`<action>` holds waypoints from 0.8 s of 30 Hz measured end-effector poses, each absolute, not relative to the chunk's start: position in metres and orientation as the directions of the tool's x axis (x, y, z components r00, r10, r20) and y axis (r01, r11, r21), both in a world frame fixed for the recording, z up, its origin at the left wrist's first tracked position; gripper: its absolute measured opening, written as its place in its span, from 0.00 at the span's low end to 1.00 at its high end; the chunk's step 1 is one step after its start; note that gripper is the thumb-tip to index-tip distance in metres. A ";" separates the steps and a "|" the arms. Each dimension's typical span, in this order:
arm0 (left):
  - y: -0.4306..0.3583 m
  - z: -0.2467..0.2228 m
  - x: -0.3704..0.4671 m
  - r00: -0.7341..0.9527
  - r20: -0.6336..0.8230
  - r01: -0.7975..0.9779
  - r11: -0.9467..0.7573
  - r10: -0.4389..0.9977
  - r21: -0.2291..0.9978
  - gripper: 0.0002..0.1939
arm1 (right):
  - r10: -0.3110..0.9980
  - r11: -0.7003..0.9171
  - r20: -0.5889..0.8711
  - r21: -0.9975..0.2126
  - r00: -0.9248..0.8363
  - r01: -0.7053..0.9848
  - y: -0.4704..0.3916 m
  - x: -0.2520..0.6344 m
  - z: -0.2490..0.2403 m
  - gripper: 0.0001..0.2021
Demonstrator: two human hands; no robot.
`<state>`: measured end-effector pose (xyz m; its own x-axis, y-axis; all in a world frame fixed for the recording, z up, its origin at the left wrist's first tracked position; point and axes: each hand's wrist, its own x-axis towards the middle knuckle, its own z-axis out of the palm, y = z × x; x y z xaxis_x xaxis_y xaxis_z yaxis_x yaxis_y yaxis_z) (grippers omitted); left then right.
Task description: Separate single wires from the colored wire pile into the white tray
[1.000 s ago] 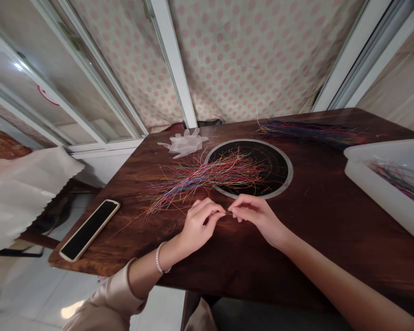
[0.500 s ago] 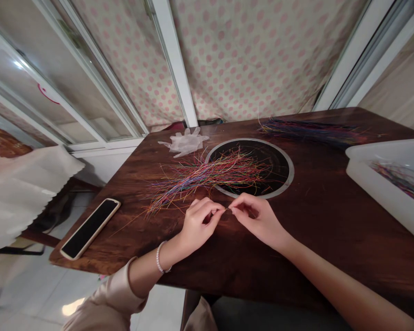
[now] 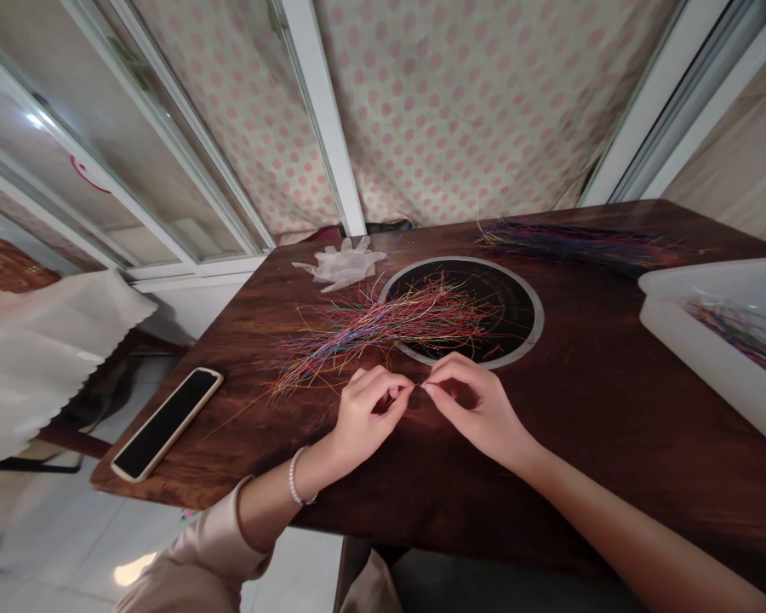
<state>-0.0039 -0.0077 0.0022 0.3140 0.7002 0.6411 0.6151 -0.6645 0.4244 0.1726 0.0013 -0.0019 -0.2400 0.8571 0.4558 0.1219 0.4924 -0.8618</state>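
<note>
My left hand [image 3: 375, 410] is pinched at the fingertips, just below a loose heap of thin multicoloured wires [image 3: 383, 322]. Opposite it, my right hand [image 3: 476, 407] also pinches, its tips a small gap away from the left ones. Something very thin, like a piece of wire, seems to run between the two pinches, but it is too small to make out clearly. The wire heap lies partly over a black round plate [image 3: 514, 311] with a silver rim, set in the dark wooden table [image 3: 587, 409].
A phone [image 3: 167, 424] lies at the table's left edge. Crumpled clear plastic gloves [image 3: 345, 264] are at the back. Darker wires [image 3: 574, 243] lie at the back right, beside a white bin [image 3: 708, 340] holding more wires.
My right hand's fingers have shifted slightly, and the fine piece between the fingertips shows less than before. My left hand has barely moved.
</note>
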 end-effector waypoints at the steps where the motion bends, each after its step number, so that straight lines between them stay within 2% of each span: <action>1: -0.007 0.002 -0.004 0.313 0.650 0.614 -0.670 0.692 0.418 0.04 | 0.870 0.468 0.436 -0.877 -0.229 0.110 0.002 0.172 -0.002 0.05; 8: -0.006 0.000 -0.005 0.298 0.684 0.625 -0.678 0.665 0.387 0.03 | 0.946 0.251 0.226 -0.964 -0.233 0.083 0.009 0.172 -0.008 0.05; 12: -0.006 -0.001 -0.005 0.304 0.685 0.621 -0.683 0.662 0.385 0.03 | 0.942 0.212 0.174 -0.972 -0.288 0.105 0.010 0.173 -0.007 0.07; 19: -0.007 0.000 -0.005 0.319 0.669 0.600 -0.689 0.672 0.406 0.03 | 0.912 0.308 0.245 -0.938 -0.328 0.156 0.008 0.174 -0.003 0.05; 24: -0.007 0.000 -0.005 0.300 0.658 0.583 -0.679 0.690 0.446 0.05 | 0.845 0.502 0.424 -0.838 -0.325 0.213 0.004 0.175 -0.001 0.06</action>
